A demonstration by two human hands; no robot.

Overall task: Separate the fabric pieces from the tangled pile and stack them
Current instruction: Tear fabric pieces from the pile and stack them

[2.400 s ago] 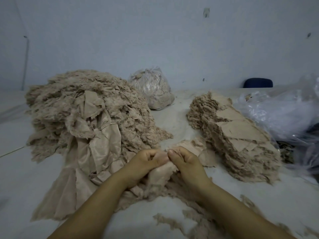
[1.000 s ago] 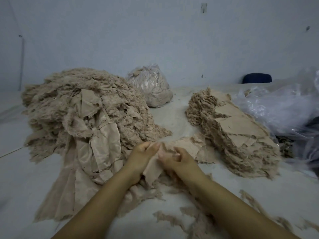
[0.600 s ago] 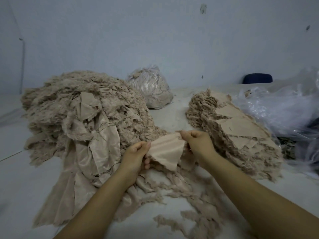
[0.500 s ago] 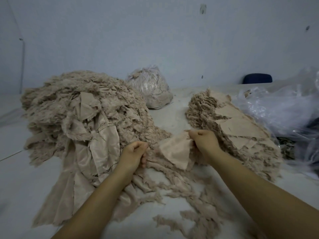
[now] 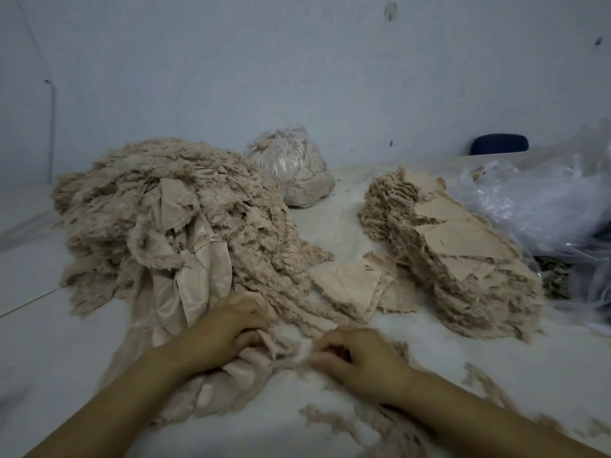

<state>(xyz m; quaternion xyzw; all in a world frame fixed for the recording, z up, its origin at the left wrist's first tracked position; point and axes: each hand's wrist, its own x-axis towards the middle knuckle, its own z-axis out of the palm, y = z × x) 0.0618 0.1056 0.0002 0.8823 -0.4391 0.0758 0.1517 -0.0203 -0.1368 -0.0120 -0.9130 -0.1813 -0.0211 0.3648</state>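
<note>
Tangled pile (image 5: 172, 223) of beige frayed fabric sits up and left of both hands, its loose tail spilling down onto the table (image 5: 39, 342) right under them. Left hand (image 5: 228, 328) has fingers curled into a bunched fold at the pile's near edge, gripping it. Right hand (image 5: 360, 358) is just right of that, fingers curled over thin fuzzy strands; motion blur at the fingertips, so cannot tell if it actually pinches cloth or nothing. Single flat piece (image 5: 350, 285) lies above and between the hands, at the foot of the stack (image 5: 456, 256), which runs up and to the right of the right hand. Clear plastic bags (image 5: 545, 206) beyond the stack, tied bag of scraps (image 5: 294, 173) far behind the pile, dark blue chair back (image 5: 499, 145) at the wall. Risks, as judgement: pieces are frayed and snagged together, so a pull from the left hand could drag several at once or pull the pile's slope down over the sorted piece; lint could ride along into the stack; the flat piece sits off the stack's edge, not squared, so later pieces may slide. Versus half a second earlier: right hand then held that flat piece near the stack, now piece is set down and the hand is back low by the left; left hand dropped slightly into the tail.
</note>
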